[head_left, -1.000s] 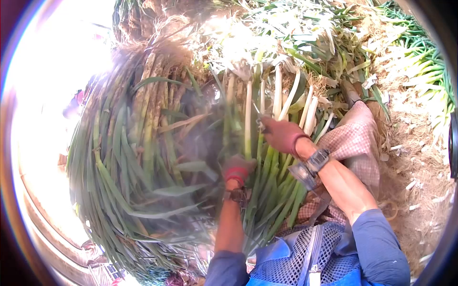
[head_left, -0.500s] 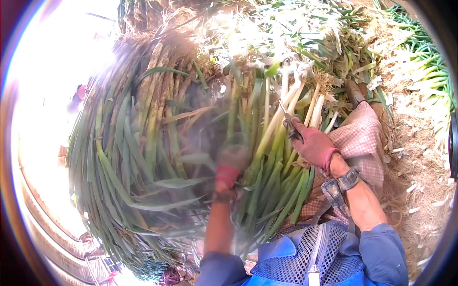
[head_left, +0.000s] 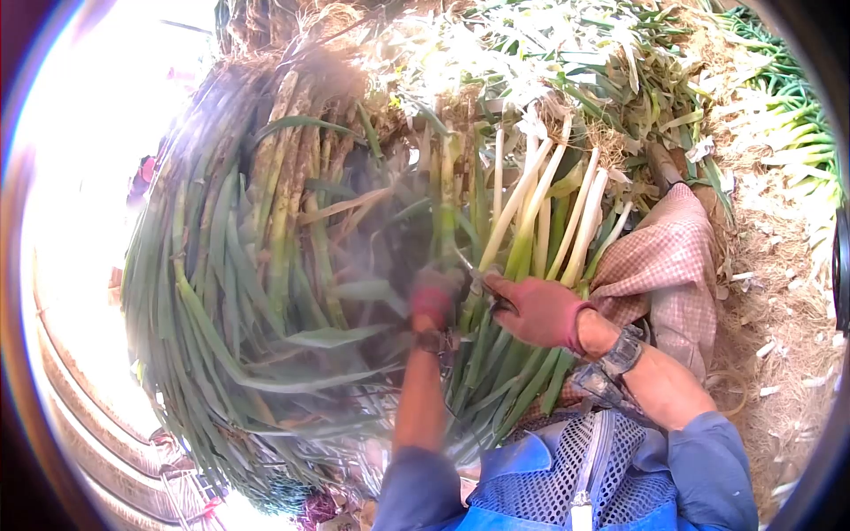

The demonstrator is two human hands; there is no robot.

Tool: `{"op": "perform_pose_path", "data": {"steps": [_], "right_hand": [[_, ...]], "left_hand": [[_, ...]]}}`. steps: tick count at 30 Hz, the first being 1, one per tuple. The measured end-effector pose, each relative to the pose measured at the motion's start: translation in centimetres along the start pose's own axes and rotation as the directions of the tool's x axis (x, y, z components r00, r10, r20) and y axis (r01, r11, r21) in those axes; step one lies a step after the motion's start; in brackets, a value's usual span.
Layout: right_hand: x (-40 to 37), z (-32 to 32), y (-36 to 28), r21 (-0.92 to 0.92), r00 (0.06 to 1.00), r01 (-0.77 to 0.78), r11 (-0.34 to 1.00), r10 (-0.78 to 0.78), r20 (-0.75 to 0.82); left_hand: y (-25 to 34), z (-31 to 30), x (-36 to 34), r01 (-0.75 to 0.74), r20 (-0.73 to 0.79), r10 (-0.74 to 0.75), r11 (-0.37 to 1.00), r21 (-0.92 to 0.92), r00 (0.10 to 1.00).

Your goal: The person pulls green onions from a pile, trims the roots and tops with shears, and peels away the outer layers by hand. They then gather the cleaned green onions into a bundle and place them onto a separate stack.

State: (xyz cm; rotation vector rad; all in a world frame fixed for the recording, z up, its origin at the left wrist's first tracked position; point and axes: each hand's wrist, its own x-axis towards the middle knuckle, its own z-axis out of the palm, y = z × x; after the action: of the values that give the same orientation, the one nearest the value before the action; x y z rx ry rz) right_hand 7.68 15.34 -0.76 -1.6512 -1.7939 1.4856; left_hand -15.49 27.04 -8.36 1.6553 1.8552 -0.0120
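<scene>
My left hand [head_left: 434, 296], in a reddish glove, is closed low among the green leaves at the middle of the pile. Its fingers are blurred, and what they hold is hard to make out. Just to its right, my right hand [head_left: 536, 310], in a pink-red glove, is wrapped round a small knife [head_left: 468, 264] whose blade points up and left. Long green onions [head_left: 531, 217] with white stems and rooty ends lie beneath and above my right hand. More leafy, unpeeled onions [head_left: 230, 265] fill the left side.
Peeled leaf scraps [head_left: 531, 53] lie at the top. A pink checked cloth [head_left: 682, 257] covers my leg at the right. Beyond it are straw-littered ground [head_left: 770, 310] and a row of onions [head_left: 801, 133] at the upper right.
My right hand has moved left and down with the knife, close to my left hand. My left hand has shifted slightly, and the white stems have spread into fuller view.
</scene>
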Motion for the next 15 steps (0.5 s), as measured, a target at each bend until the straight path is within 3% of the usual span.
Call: {"op": "perform_pose_path", "data": {"steps": [4, 7, 9, 11, 15], "right_hand": [[0.7, -1.5, -0.5, 0.006, 0.997, -0.067, 0.998, 0.067, 0.023], [0.8, -1.2, -0.5, 0.014, 0.997, -0.051, 0.999, 0.05, 0.053], [3.3, -1.0, 0.3, 0.039, 0.994, -0.034, 0.999, 0.038, -0.101], [5.7, -1.8, 0.8, 0.027, 0.988, -0.023, 0.999, 0.027, -0.155], [9.3, -4.5, 0.9, 0.0, 0.964, -0.081, 0.997, 0.078, -0.253]], "left_hand": [[1.1, -0.3, -1.5, 0.013, -0.023, -0.015, 0.995, -0.099, 1.0], [0.6, -0.1, -2.1, -0.044, -0.043, 0.044, 0.999, -0.002, 0.998], [0.8, 0.2, -2.9, -0.047, -0.039, 0.047, 0.999, -0.005, 0.998], [1.6, -0.5, -4.3, 0.018, 0.032, -0.018, 1.0, 0.01, 0.999], [0.4, 1.0, -5.2, -0.033, -0.057, 0.031, 0.999, -0.029, 0.998]]}}
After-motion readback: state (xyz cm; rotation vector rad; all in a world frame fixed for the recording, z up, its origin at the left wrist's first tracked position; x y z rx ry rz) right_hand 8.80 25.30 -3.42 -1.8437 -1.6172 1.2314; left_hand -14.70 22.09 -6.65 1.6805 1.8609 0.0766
